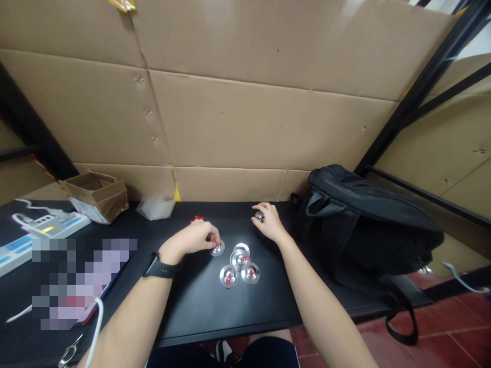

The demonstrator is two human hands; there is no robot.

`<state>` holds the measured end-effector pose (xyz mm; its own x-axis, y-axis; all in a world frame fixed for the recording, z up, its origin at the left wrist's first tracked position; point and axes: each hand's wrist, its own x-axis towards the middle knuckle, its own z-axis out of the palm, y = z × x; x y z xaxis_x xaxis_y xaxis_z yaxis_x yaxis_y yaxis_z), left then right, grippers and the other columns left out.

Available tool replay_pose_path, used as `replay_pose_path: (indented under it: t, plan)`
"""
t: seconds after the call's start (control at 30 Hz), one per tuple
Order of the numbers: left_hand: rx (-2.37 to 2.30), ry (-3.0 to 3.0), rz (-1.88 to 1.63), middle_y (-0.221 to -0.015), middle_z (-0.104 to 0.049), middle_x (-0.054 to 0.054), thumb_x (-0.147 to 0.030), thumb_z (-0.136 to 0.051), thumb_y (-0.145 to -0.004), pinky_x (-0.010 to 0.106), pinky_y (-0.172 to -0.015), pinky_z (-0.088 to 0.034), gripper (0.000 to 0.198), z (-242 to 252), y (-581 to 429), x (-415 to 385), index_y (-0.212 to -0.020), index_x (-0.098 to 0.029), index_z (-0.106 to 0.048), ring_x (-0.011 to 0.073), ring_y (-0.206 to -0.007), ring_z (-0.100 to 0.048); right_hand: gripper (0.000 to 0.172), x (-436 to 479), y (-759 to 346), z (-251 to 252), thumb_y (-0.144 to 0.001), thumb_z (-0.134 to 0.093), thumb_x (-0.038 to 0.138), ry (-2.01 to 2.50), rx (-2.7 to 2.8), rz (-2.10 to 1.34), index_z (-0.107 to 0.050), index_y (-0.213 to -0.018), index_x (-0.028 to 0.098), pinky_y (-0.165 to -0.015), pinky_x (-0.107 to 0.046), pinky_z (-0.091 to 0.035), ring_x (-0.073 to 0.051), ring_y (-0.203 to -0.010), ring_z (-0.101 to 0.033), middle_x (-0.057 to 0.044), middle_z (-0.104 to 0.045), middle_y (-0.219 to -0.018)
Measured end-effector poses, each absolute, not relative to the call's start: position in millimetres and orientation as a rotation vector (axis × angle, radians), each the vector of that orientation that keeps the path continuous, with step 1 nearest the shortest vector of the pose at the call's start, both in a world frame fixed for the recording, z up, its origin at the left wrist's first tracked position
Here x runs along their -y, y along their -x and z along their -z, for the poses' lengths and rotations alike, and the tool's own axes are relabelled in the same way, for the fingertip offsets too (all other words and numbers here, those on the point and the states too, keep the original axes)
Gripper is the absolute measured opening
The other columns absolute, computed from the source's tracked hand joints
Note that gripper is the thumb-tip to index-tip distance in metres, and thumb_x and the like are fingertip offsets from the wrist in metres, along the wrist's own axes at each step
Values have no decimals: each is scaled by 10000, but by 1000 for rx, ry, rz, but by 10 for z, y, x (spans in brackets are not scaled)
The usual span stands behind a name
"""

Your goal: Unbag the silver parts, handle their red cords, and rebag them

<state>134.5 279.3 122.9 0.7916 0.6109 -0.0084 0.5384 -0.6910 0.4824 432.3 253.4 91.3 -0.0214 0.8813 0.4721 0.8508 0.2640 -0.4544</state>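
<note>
Small silver finger cymbals with red cords lie on the black tabletop [195, 306]. My left hand [199, 237], wearing a dark watch [161, 268], pinches the red cord of one finger cymbal [218, 249], whose rim is at the table surface. Behind that hand shows a bit of red cord [197, 219]. Farther back on the right, my right hand [269, 222] curls its thumb and fingers around another small shiny cymbal [260, 216], partly hidden by the fingers. Between my forearms sits a loose cluster of several cymbals [240, 259], some overlapping.
A black bag [368, 225] fills the right side, its strap hanging over the edge. At left are a power strip [46, 230], an open cardboard box [97, 197], a clear plastic bag [156, 207] and scissors [70, 351]. A cardboard wall [238, 128] closes the back.
</note>
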Motion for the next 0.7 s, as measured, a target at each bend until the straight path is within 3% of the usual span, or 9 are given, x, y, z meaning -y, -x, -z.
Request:
replay_pose_path:
  t: [0.1,0.17,0.23,0.43,0.57,0.7]
  plan:
    - [-862,-2571,-358,-818,-768,15,-317,-602,-891,246,-756,-444,176,-1253,-1362,-2802,-865,-246,-762,167,-774,-690,276,-2422,-4093,-1007,-851,-719,309,1277,2043,-342,-706,-1118,239,-863,-333,-506,-201,-985,-638,-63,-687,-1106]
    - [-897,-2580,-473,-842,-764,13,-317,-597,-903,250,-775,-444,166,-1260,-1401,-2792,-900,-250,-749,172,-812,-690,372,-2357,-3919,-1024,-798,-787,350,1164,2104,-442,-698,-1139,230,-796,-299,-517,-192,-942,-657,-60,-700,-1085]
    - [-923,-2562,-605,-882,-759,3,-305,-611,-898,256,-800,-447,131,-1261,-1459,-2768,-949,-255,-721,175,-861,-688,458,-2317,-3761,-1011,-726,-852,357,1132,2105,-410,-700,-1131,207,-825,-309,-518,-200,-928,-666,-65,-712,-1056]
    - [-901,-2495,-907,-890,-754,-22,-251,-659,-861,299,-871,-447,90,-1280,-1637,-2658,-951,-250,-651,179,-884,-689,360,-2287,-3565,-979,-714,-839,240,1185,2071,-343,-727,-1055,210,-794,-290,-520,-191,-830,-687,-37,-738,-940]
    - [-924,-2316,-1048,-940,-756,-5,-279,-578,-916,270,-780,-478,123,-1284,-1688,-2626,-1020,-245,-635,170,-876,-700,472,-2290,-3594,-1005,-691,-776,183,1206,1943,-327,-694,-1155,206,-807,-300,-533,-198,-851,-704,-38,-752,-972]
    - [-1103,-2150,-1179,-932,-746,11,-257,-578,-890,261,-736,-494,153,-1210,-1695,-2675,-1026,-225,-641,170,-843,-696,503,-2315,-3638,-1025,-685,-789,259,1251,1659,-494,-674,-1172,200,-719,-292,-547,-206,-878,-721,-51,-764,-996]
